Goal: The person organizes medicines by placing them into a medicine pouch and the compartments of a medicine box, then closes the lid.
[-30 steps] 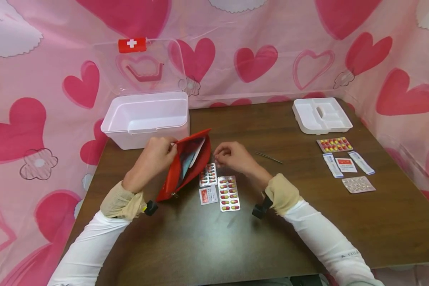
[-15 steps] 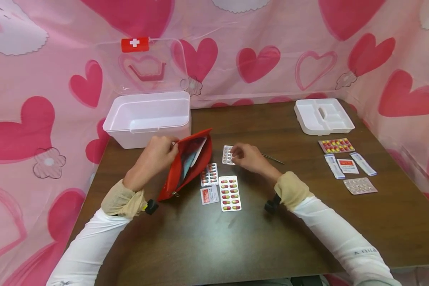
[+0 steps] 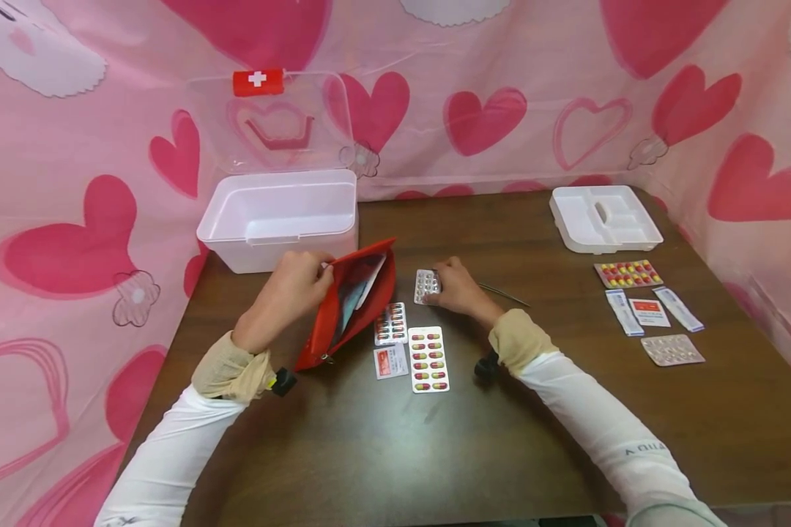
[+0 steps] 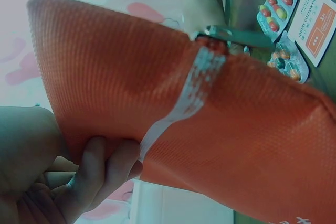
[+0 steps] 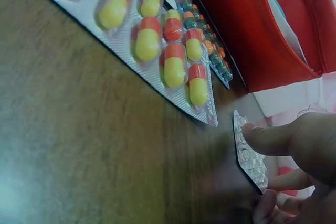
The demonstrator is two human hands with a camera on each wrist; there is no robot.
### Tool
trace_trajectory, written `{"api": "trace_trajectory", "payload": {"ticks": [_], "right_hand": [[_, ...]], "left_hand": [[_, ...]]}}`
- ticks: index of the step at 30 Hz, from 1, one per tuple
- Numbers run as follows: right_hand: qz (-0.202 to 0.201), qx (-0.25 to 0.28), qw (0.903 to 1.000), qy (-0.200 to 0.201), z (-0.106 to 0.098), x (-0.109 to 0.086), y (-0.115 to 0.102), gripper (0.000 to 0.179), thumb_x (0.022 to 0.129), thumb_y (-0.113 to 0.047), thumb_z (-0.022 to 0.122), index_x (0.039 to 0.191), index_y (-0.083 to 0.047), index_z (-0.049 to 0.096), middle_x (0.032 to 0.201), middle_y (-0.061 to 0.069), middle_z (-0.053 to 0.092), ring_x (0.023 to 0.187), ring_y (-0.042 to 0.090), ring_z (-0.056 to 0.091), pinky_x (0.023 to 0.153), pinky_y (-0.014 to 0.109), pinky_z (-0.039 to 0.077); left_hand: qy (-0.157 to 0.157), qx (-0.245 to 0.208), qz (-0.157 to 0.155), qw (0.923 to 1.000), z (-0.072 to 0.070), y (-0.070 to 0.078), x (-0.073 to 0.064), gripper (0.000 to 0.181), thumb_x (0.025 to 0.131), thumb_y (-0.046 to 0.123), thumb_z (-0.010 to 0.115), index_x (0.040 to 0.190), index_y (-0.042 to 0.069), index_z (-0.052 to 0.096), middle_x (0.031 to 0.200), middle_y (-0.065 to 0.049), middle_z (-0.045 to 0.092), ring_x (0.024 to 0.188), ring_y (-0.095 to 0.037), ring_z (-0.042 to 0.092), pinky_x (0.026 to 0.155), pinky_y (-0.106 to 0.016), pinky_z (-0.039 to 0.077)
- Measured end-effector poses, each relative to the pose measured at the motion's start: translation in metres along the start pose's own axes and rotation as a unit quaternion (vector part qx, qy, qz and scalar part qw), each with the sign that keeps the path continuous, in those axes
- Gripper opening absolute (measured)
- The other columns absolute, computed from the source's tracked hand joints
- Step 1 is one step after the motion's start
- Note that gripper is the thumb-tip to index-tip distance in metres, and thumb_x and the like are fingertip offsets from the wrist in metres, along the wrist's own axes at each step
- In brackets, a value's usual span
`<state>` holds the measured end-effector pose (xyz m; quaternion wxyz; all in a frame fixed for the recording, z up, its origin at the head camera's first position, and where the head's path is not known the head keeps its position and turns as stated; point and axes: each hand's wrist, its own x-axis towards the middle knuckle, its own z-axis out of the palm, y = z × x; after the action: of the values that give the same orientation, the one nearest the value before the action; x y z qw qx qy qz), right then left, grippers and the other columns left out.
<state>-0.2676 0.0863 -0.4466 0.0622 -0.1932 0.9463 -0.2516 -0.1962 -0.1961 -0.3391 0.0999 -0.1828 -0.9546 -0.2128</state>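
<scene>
My left hand [image 3: 293, 296] grips the upper edge of a red zip pouch [image 3: 318, 333], its fingers curled on the fabric in the left wrist view. The pouch gapes open toward the right, with pale packets [image 3: 369, 285] inside. My right hand [image 3: 463, 291] pinches the right side of a small silver blister pack [image 3: 425, 285] lying at the table, thumb [image 5: 273, 139] on its face. Between pouch and hand lie a dark capsule blister pack [image 3: 390, 323], an iodine cotton pad sachet [image 3: 390, 362] and a red-and-yellow capsule blister pack [image 3: 428, 359].
A white box [image 3: 277, 249] with a raised clear lid [image 3: 283, 124] stands behind the pouch. Thin metal tweezers [image 3: 504, 294] lie right of my right hand. Further right are a white divided tray [image 3: 606, 218], another capsule pack [image 3: 628, 274], several sachets [image 3: 650, 312] and a silver blister pack [image 3: 672, 350].
My right hand has moved right, away from the pouch, and the small silver blister pack now shows flat beside it. My left hand has kept its hold on the pouch.
</scene>
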Motion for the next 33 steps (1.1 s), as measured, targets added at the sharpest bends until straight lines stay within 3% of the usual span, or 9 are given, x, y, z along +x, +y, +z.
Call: {"api": "trace_trajectory", "payload": {"ticks": [8, 13, 18, 23, 28, 33], "right_hand": [[0.014, 0.027, 0.9995, 0.001, -0.004, 0.001, -0.001, 0.065, 0.073, -0.022, 0.087, 0.124, 0.006, 0.057, 0.120, 0.029, 0.054, 0.116, 0.039, 0.046, 0.099, 0.050, 0.044], [0.022, 0.071, 0.9972, -0.002, -0.003, -0.001, 0.000, 0.071, 0.069, -0.018, 0.089, 0.123, 0.004, 0.048, 0.120, 0.028, 0.050, 0.110, 0.038, 0.048, 0.097, 0.050, 0.044], [0.017, 0.118, 0.9927, 0.016, 0.001, -0.002, 0.004, 0.070, 0.074, -0.009, 0.085, 0.128, -0.005, 0.040, 0.110, 0.023, 0.062, 0.097, 0.035, 0.059, 0.089, 0.048, 0.047], [0.034, 0.141, 0.9885, 0.041, 0.002, -0.004, 0.009, 0.057, 0.080, -0.006, 0.080, 0.127, -0.006, 0.047, 0.099, 0.020, 0.069, 0.087, 0.030, 0.063, 0.077, 0.038, 0.048], [0.056, 0.185, 0.9805, 0.036, 0.001, -0.005, 0.014, 0.045, 0.088, -0.007, 0.073, 0.128, -0.004, 0.052, 0.098, 0.021, 0.070, 0.081, 0.023, 0.062, 0.067, 0.027, 0.046], [0.078, 0.216, 0.9729, 0.028, 0.000, -0.008, 0.015, 0.041, 0.090, -0.007, 0.070, 0.128, -0.003, 0.054, 0.101, 0.022, 0.069, 0.078, 0.020, 0.062, 0.064, 0.024, 0.047]], "left_hand": [[0.004, 0.000, 0.001, 1.0000, -0.001, 0.002, -0.001, 0.022, 0.092, 0.003, 0.052, 0.094, -0.001, 0.074, 0.065, -0.009, 0.066, 0.057, -0.020, 0.053, 0.054, -0.028, 0.041], [0.005, 0.001, 0.003, 1.0000, 0.000, 0.002, -0.002, 0.023, 0.092, 0.003, 0.053, 0.096, -0.002, 0.075, 0.067, -0.010, 0.068, 0.058, -0.020, 0.054, 0.054, -0.028, 0.042], [-0.001, -0.003, -0.004, 1.0000, 0.001, 0.001, -0.003, 0.022, 0.092, 0.004, 0.053, 0.096, -0.001, 0.074, 0.066, -0.009, 0.066, 0.056, -0.019, 0.053, 0.052, -0.027, 0.041], [-0.007, -0.004, -0.008, 0.9999, 0.000, 0.001, -0.004, 0.021, 0.092, 0.004, 0.053, 0.097, -0.001, 0.074, 0.065, -0.008, 0.064, 0.055, -0.018, 0.052, 0.051, -0.027, 0.042], [-0.006, -0.005, -0.007, 0.9999, 0.000, 0.001, -0.003, 0.022, 0.092, 0.005, 0.053, 0.097, -0.001, 0.074, 0.066, -0.009, 0.066, 0.054, -0.018, 0.051, 0.051, -0.027, 0.042], [-0.004, -0.003, -0.005, 1.0000, -0.001, 0.002, -0.002, 0.022, 0.093, 0.005, 0.053, 0.097, -0.001, 0.074, 0.068, -0.010, 0.067, 0.054, -0.018, 0.052, 0.051, -0.027, 0.042]]}}
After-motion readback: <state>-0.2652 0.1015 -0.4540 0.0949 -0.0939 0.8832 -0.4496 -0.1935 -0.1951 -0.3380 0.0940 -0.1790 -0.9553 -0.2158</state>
